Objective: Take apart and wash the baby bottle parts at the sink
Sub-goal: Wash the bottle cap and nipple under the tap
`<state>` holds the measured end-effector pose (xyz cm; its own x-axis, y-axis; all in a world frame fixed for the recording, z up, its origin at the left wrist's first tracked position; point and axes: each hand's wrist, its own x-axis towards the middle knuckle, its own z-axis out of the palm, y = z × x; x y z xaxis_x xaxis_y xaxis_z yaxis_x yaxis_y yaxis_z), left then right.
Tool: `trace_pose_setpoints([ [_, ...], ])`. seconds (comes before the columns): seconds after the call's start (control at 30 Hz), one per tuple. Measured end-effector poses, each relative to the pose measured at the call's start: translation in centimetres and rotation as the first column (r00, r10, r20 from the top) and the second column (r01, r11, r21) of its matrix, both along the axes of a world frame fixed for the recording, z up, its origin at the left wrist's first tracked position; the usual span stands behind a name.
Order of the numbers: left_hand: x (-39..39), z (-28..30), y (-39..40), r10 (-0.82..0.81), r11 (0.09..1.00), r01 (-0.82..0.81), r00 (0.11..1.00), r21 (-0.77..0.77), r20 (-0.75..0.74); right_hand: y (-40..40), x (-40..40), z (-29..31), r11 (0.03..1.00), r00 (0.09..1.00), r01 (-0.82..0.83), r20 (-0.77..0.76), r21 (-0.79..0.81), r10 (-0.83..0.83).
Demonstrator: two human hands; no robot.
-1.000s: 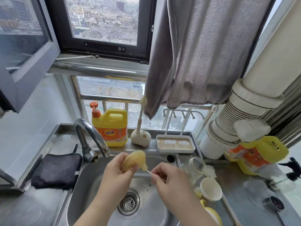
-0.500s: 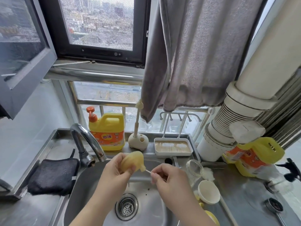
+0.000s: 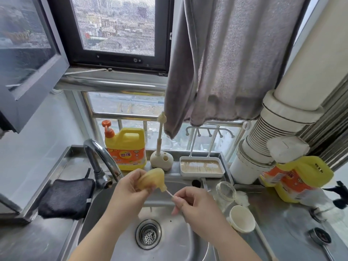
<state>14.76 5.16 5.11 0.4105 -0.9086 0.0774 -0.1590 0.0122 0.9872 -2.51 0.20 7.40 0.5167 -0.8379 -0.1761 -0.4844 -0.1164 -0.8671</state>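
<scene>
Fingers of the left hand (image 3: 130, 187) curl round a yellowish bottle nipple (image 3: 152, 178) held above the sink (image 3: 188, 247); the right hand (image 3: 195, 206) pinches a thin stick (image 3: 169, 193) poking into the nipple's tip. Beside the basin, a clear jar (image 3: 225, 191) lies tipped and a white cup (image 3: 242, 219) stands.

Home kitchen w/ steel sink (image 3: 90, 219), faucet (image 3: 98, 157), dish soap jug (image 3: 125, 147) (high-rise window (image 3: 116, 25)).
</scene>
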Motion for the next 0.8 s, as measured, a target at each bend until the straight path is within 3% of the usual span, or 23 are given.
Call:
trace_pose_setpoints([
  [0.47,-1.6,-0.1,-0.4,-0.037,0.999,0.040,0.987,-0.016,0.160,-0.2,0.2,0.1,0.999,0.999,0.026,0.018,0.048,-0.027],
  [0.6,-0.5,-0.2,-0.4,0.024,1.000,-0.022,0.994,-0.019,0.108,0.0,-0.3,0.3,0.999,0.999,-0.005,0.032,0.042,0.004],
  [0.8,-1.6,-0.2,-0.5,-0.018,0.999,0.021,0.993,-0.024,0.120,0.0,0.4,-0.1,0.998,0.996,0.061,0.061,0.012,-0.061],
])
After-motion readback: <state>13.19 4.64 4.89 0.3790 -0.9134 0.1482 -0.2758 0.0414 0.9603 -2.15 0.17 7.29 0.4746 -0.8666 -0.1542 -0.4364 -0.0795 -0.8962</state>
